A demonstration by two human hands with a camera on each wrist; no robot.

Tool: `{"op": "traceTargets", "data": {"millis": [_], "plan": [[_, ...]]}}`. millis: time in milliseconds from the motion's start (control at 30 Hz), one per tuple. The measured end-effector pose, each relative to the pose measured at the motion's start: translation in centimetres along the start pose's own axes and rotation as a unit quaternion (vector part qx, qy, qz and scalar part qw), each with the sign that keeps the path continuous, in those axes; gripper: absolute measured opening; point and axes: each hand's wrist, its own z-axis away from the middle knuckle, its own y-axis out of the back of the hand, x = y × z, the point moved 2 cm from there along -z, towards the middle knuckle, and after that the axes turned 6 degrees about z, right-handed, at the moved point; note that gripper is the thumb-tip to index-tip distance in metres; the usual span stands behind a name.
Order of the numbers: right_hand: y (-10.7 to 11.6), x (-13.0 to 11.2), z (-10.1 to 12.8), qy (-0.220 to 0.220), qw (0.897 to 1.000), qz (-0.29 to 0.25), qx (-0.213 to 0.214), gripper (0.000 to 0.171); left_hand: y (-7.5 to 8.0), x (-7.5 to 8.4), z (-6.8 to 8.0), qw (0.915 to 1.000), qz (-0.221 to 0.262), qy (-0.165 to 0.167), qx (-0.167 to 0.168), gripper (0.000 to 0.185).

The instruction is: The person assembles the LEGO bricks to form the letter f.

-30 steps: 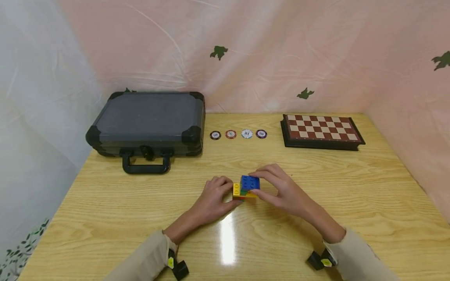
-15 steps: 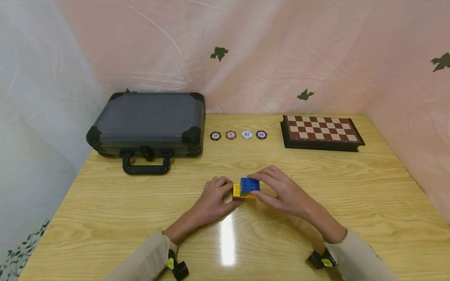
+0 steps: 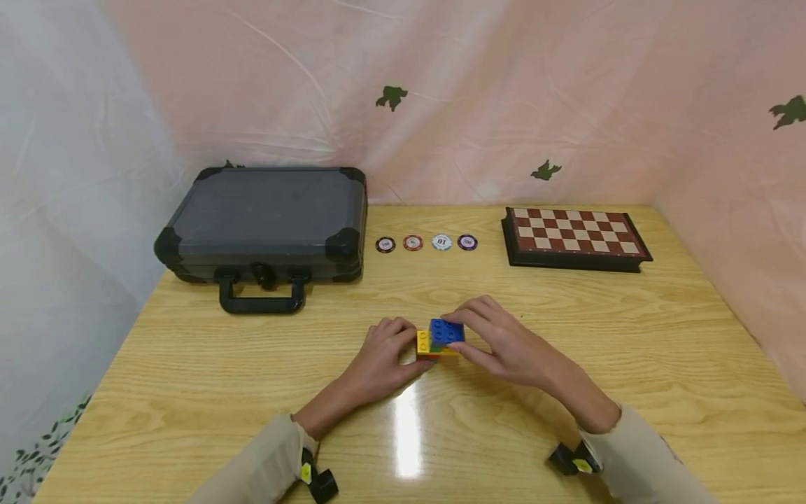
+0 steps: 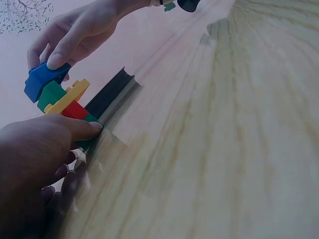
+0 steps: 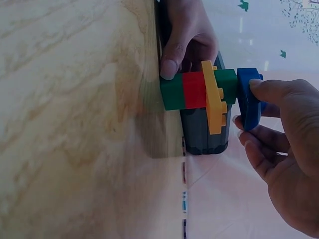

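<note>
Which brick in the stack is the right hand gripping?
The blue brick on top; the right hand pinches it, above the green, yellow and red ones.

Surface: light wooden table (image 3: 567, 434), glossy.
Far left: closed black carrying case (image 3: 264, 220).
Far centre: four poker chips (image 3: 426, 243) in a row.
Far right: folded chessboard (image 3: 574, 235).
Near centre: stacked toy bricks (image 3: 439, 339).

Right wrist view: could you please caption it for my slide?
Right hand pinches a blue plastic brick atop a green-red-yellow-green brick stack steadied by the left hand.
</note>
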Motion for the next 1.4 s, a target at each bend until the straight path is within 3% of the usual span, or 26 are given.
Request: {"op": "traceTargets", "data": {"millis": [300,567,1000,1400], "plan": [[0.4,-0.1,-0.4,-0.008,0.999,0.010,-0.042,0.033,0.1,0.0,0.0,0.9999,0.010,0.008,-0.003,0.031],[0.4,-0.1,-0.4,-0.022,0.998,0.008,-0.051,0.037,0.0,0.0,-0.1,0.9999,0.008,0.008,-0.006,0.031],[0.4,-0.1,-0.7,-0.017,0.999,0.005,-0.049,0.039,0.0,-0.1,0.0,0.9999,0.003,0.008,-0.007,0.031],[-0.5,0.1,0.3,-0.029,0.999,0.041,-0.001,0.049,-0.1,-0.1,-0.1,1.0000,-0.002,0.008,-0.001,0.029]]}}
